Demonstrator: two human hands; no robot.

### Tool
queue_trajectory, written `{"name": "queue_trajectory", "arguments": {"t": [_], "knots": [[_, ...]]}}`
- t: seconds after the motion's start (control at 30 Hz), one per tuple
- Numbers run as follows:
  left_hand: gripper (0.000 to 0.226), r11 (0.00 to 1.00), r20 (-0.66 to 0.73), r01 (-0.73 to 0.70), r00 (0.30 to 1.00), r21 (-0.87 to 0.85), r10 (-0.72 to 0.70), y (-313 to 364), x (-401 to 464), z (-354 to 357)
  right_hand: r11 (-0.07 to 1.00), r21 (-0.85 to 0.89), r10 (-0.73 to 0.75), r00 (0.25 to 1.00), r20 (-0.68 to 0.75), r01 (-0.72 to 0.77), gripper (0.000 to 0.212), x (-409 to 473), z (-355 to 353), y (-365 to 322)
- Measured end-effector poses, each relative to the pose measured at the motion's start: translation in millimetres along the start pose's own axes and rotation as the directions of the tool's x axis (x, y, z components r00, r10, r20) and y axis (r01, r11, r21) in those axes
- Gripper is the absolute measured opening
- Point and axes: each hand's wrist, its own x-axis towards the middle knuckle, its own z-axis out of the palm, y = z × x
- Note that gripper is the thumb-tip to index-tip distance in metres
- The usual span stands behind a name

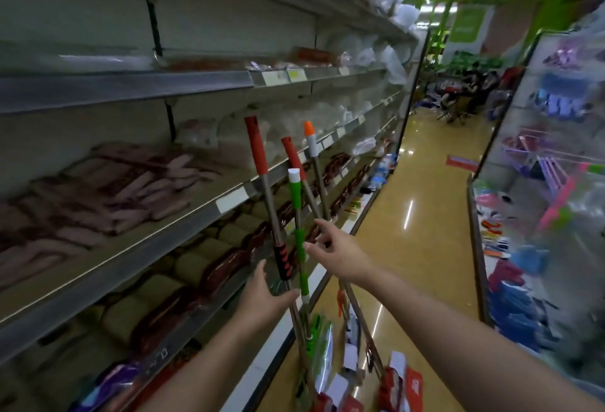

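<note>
Several mop or broom poles lean against the shelving in a shop aisle. One has a long red grip [256, 146] and a black-red sleeve lower down. A green and white pole [298, 215] stands beside it, and behind these lean a shorter red-tipped pole [292, 156] and an orange-tipped pole [311, 140]. My left hand [262, 297] is spread open just left of the poles, its thumb reaching toward the green pole. My right hand [334, 248] reaches in from the right with fingers extended, fingertips at the green pole and the poles behind it. Neither hand visibly grips anything.
Long metal shelves [183, 221] on the left carry packaged goods and price tags. Packaged mop heads [399, 382] sit at the poles' feet. A second rack [537, 182] with colourful plastic goods lines the right. The yellow floor [422, 215] runs ahead to seated people far off.
</note>
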Motion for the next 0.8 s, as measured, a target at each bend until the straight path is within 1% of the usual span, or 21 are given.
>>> {"name": "queue_trajectory", "arguments": {"t": [0.07,0.1,0.13,0.2,0.27,0.37,0.43,0.5,0.57,0.67,0.73,0.8], "knots": [[0.103,0.994,-0.023,0.011,1.0,0.105,-0.009,-4.5,27.1,-2.1,0.974,-0.219,-0.052,0.997,0.053,0.062,0.071,33.5,3.5,7.6],[0.102,0.988,-0.042,0.023,0.999,0.154,-0.017,-6.1,39.8,-3.2,0.959,-0.271,-0.068,0.994,0.083,0.088,0.07,48.7,5.7,10.2],[0.101,0.98,-0.066,0.035,0.998,0.197,-0.023,-8.1,52.6,-4.0,0.952,-0.286,-0.085,0.99,0.111,0.113,0.07,63.8,8.0,13.5],[0.1,0.968,-0.114,0.058,0.993,0.245,-0.031,-9.6,75.7,-3.3,0.947,-0.279,-0.115,0.981,0.157,0.156,0.07,91.0,12.4,20.0],[0.099,0.965,-0.15,0.077,0.988,0.252,-0.039,-10.4,97.3,0.7,0.948,-0.254,-0.148,0.972,0.184,0.193,0.071,117.6,16.4,28.8],[0.099,0.955,-0.186,0.132,0.979,0.265,-0.084,-9.0,127.7,9.8,0.941,-0.242,-0.188,0.959,0.212,0.238,0.073,159.8,17.6,40.4],[0.097,0.94,-0.223,0.176,0.968,0.294,-0.112,-5.4,146.1,18.4,0.923,-0.251,-0.231,0.941,0.249,0.293,0.072,187.3,16.5,46.3],[0.094,0.902,-0.264,0.21,0.958,0.377,-0.113,-0.9,162.1,26.9,0.896,-0.277,-0.269,0.92,0.286,0.347,0.072,211.8,15.6,50.3],[0.091,0.843,-0.313,0.261,0.943,0.47,-0.118,2.9,177.7,34.6,0.854,-0.325,-0.314,0.901,0.3,0.406,0.072,233.7,16.6,53.3],[0.09,0.8,-0.384,0.364,0.905,0.478,-0.183,7.4,203.2,46.2,0.806,-0.354,-0.38,0.873,0.305,0.474,0.077,262.2,18.9,56.2],[0.093,0.803,-0.419,0.416,0.878,0.427,-0.232,7.8,219.9,52.7,0.814,-0.291,-0.413,0.853,0.318,0.503,0.084,277.4,23.2,59.3],[0.096,0.813,-0.417,0.452,0.861,0.368,-0.29,6.2,235.5,59.5,0.847,-0.152,-0.434,0.829,0.354,0.509,0.09,288.9,29.1,60.8]]}}
